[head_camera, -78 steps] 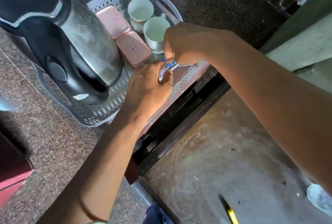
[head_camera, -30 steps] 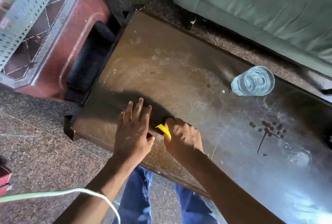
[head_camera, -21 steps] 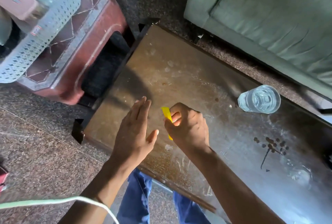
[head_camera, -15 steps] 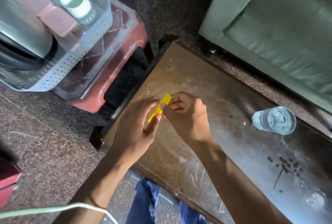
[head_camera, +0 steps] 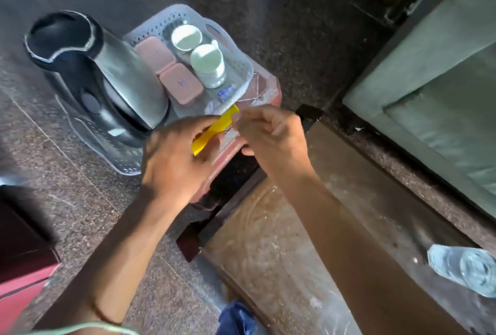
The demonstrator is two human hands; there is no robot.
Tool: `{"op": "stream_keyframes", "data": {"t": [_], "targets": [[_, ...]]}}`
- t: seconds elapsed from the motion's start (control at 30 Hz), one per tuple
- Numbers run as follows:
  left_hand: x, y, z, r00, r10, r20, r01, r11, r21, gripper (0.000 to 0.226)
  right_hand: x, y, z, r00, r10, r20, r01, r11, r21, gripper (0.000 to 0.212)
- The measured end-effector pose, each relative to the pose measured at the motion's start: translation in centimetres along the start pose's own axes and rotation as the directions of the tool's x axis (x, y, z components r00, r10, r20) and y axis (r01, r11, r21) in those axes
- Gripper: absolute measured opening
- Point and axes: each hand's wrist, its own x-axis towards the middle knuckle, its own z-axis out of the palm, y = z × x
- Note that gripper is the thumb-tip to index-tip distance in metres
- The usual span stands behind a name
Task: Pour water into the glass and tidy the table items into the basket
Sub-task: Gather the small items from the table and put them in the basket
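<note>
Both forearms bare to the frame edge; no sleeves visible. Left hand [head_camera: 171, 165] and right hand [head_camera: 271, 141] bare, without rings. Thin band [head_camera: 107, 317] at left wrist. Blue trousers [head_camera: 236, 317] visible at lower edge, partly blurred.

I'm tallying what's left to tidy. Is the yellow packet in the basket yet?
Not yet. The yellow packet is held between the left hand and right hand, in front of the basket.

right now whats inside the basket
The basket holds a kettle, two pink boxes, two white cups and a small blue item; anything beneath the kettle is hidden.
</note>
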Motion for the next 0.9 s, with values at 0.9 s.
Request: {"op": "stream_keyframes", "data": {"t": [0.9], "targets": [[7.4, -5.2, 3.9, 0.875, -0.485, -0.019, 0.445, 0.785, 0.431, 0.032, 12.9, -1.2, 2.3, 0.885, -0.201, 0.421, 0.466, 0.341, -0.816, 0.077]]}}
